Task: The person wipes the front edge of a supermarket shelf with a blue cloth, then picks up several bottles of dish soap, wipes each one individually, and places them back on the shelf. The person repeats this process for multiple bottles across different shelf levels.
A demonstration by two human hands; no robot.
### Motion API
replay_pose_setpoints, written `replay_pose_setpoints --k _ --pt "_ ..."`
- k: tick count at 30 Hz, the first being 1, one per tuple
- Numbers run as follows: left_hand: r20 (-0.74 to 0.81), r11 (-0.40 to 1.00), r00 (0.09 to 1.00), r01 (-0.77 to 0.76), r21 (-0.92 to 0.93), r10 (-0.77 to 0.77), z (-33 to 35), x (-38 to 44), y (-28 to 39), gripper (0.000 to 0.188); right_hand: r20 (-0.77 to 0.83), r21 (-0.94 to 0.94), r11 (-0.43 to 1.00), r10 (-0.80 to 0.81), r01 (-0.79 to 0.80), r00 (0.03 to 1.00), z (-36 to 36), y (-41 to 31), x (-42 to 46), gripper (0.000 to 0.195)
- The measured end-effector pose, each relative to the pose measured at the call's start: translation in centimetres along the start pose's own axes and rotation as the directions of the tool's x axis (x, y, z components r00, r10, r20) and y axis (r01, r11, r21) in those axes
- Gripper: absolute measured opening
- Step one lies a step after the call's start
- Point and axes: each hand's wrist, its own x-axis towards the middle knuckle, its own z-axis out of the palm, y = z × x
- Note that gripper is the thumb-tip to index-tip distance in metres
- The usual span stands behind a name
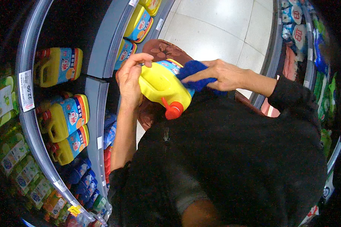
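Observation:
A yellow plastic detergent jug with a red cap is held tilted in front of my body, its capped end towards me. My left hand grips the jug from the left, with fingers bent over its far left edge; the palm side is partly hidden. In my right hand is a bunched dark blue cloth, pressed against the jug's right side over its blue label. The index finger stretches along the cloth. Brown flower-patterned fabric shows behind the jug.
At left, shelves with a grey edge hold several similar yellow jugs. A price tag sits on a curved shelf rail. Blue packs stand lower down. Packaged goods line the right shelf, across the tiled floor.

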Motion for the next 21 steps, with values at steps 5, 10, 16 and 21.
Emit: replay_pose_setpoints --k 5,10,16,21 --pt "0.012 0.999 1.0 0.017 -0.037 -0.017 -0.2 0.5 0.0 0.034 -0.398 0.139 0.968 -0.137 0.208 0.907 -0.5 1.4 -0.1 0.046" --pt "0.065 0.99 0.997 -0.04 0.133 0.032 0.5 1.8 0.4 0.039 -0.451 0.046 0.961 -0.224 0.273 0.864 1.9 -1.3 5.7 0.037" --pt "-0.071 0.984 0.997 0.015 0.179 -0.002 0.6 1.3 0.6 0.044 -0.468 0.127 0.972 -0.119 0.2 0.876 2.3 3.0 9.2 0.036" --pt "-0.088 0.995 0.993 0.077 -0.058 -0.082 -0.1 0.4 0.4 0.046 -0.238 0.198 0.898 -0.346 0.394 0.908 2.1 0.3 2.5 0.044"
